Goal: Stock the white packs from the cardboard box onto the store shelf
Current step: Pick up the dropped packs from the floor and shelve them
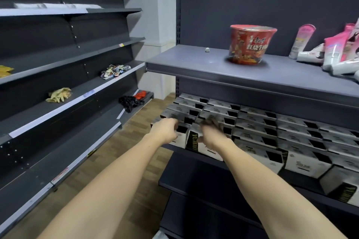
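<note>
One red noodle cup [252,44], two hands, many white packs [252,118], several pink tubes [334,52].

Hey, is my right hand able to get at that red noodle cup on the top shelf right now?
Probably yes. The red noodle cup stands alone with open shelf in front of it, and your right hand is just below at the white packs; it only needs to clear the shelf edge.

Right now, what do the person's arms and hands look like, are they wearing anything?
Both forearms are bare from the bottom edge of the picture up to the wrists: no sleeves, gloves, watch or bracelets show. The left hand and right hand are bare too. The fingers are blurred, so rings cannot be ruled out.
</note>
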`<state>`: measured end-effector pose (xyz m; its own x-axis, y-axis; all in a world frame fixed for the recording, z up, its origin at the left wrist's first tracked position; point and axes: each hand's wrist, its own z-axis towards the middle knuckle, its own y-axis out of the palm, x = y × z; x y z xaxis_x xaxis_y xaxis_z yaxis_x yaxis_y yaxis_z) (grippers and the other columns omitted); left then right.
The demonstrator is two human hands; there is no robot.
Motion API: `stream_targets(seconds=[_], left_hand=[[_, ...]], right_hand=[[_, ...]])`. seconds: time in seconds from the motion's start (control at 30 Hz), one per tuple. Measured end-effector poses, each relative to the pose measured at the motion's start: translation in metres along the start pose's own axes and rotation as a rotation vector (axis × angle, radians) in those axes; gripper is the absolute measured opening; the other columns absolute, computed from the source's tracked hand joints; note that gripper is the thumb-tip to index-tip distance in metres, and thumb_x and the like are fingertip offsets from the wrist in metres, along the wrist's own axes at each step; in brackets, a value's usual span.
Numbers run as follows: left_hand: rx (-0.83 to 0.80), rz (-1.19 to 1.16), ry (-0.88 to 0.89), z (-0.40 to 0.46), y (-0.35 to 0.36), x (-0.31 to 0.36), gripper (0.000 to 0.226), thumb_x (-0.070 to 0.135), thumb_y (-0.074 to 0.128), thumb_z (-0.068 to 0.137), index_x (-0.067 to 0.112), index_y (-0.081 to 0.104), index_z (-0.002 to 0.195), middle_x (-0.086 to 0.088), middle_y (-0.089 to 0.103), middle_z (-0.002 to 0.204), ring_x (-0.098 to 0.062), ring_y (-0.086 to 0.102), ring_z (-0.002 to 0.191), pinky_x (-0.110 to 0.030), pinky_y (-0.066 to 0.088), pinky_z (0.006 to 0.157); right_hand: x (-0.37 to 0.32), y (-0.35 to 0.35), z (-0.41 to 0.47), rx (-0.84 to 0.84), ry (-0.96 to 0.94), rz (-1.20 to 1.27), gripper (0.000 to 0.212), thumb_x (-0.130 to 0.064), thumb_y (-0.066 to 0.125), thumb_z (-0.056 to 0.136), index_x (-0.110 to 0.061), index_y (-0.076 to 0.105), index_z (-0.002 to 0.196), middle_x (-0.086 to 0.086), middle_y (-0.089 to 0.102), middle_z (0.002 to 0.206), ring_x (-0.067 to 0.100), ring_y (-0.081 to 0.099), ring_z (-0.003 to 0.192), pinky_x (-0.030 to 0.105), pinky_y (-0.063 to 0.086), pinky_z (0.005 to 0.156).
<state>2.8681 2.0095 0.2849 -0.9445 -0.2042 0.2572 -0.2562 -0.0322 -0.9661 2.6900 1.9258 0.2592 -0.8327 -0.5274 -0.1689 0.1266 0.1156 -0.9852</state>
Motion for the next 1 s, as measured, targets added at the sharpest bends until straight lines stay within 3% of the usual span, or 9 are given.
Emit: stream_targets(seconds=[0.27, 0.37, 0.53, 0.6, 0.7, 0.87, 1.0], left_hand=[[-0.050, 0.050, 0.026, 0.001, 0.011, -0.008, 0.025, 0.017, 0.057, 0.090, 0.020, 0.058, 0.114, -0.005, 0.063, 0.109, -0.028, 0.061, 0.093, -0.040, 0.055, 0.075], [-0.073, 0.052, 0.048, -0.001, 0.019, -0.014, 0.026, 0.016, 0.058, 0.091, 0.020, 0.058, 0.117, -0.005, 0.064, 0.112, -0.028, 0.061, 0.094, -0.040, 0.055, 0.075], [-0.126, 0.048, 0.073, -0.011, 0.043, -0.030, 0.029, 0.018, 0.056, 0.090, 0.021, 0.058, 0.119, -0.002, 0.064, 0.116, -0.027, 0.062, 0.099, -0.040, 0.055, 0.075], [-0.147, 0.036, 0.070, -0.019, 0.057, -0.039, 0.029, 0.019, 0.055, 0.091, 0.021, 0.059, 0.120, -0.002, 0.064, 0.116, -0.027, 0.062, 0.097, -0.036, 0.052, 0.069], [-0.190, 0.029, 0.066, -0.035, 0.081, -0.054, 0.023, 0.020, 0.057, 0.091, 0.020, 0.059, 0.114, -0.004, 0.064, 0.114, -0.028, 0.062, 0.098, -0.037, 0.053, 0.073], [-0.267, -0.020, -0.025, -0.063, 0.131, -0.085, 0.027, 0.021, 0.058, 0.092, 0.019, 0.058, 0.119, -0.005, 0.063, 0.117, -0.029, 0.062, 0.101, -0.041, 0.054, 0.081], [-0.306, -0.069, -0.149, -0.083, 0.172, -0.119, 0.028, 0.020, 0.056, 0.092, 0.018, 0.057, 0.121, -0.007, 0.061, 0.120, -0.031, 0.061, 0.105, -0.039, 0.049, 0.078]], right_hand=[[-0.012, 0.019, 0.001, 0.059, 0.049, -0.137, 0.067, -0.026, 0.070, 0.087, -0.011, 0.037, 0.144, 0.012, 0.033, 0.149, 0.039, 0.024, 0.139, 0.052, 0.023, 0.114], [-0.017, 0.023, -0.006, 0.214, 0.004, -0.206, 0.068, -0.017, 0.069, 0.083, -0.012, 0.039, 0.143, 0.014, 0.040, 0.144, 0.038, 0.033, 0.134, 0.050, 0.029, 0.108], [-0.035, 0.054, -0.037, 0.327, -0.139, -0.136, 0.037, -0.019, 0.070, 0.080, -0.008, 0.058, 0.113, 0.015, 0.058, 0.111, 0.036, 0.054, 0.104, 0.044, 0.045, 0.084], [-0.044, 0.070, -0.050, 0.275, -0.171, -0.098, 0.030, -0.019, 0.068, 0.082, -0.009, 0.057, 0.107, 0.013, 0.057, 0.106, 0.034, 0.053, 0.099, 0.039, 0.042, 0.078], [-0.058, 0.098, -0.064, 0.181, -0.195, -0.094, 0.027, -0.018, 0.065, 0.084, -0.009, 0.057, 0.108, 0.011, 0.056, 0.103, 0.031, 0.052, 0.095, 0.034, 0.035, 0.072], [-0.083, 0.150, -0.069, -0.093, -0.193, -0.010, 0.027, -0.023, 0.060, 0.090, -0.010, 0.054, 0.113, 0.012, 0.051, 0.112, 0.030, 0.050, 0.100, 0.034, 0.035, 0.071], [-0.101, 0.195, -0.060, -0.297, -0.239, 0.015, 0.023, -0.022, 0.056, 0.092, -0.009, 0.053, 0.111, 0.013, 0.050, 0.111, 0.033, 0.051, 0.102, 0.036, 0.038, 0.072]])
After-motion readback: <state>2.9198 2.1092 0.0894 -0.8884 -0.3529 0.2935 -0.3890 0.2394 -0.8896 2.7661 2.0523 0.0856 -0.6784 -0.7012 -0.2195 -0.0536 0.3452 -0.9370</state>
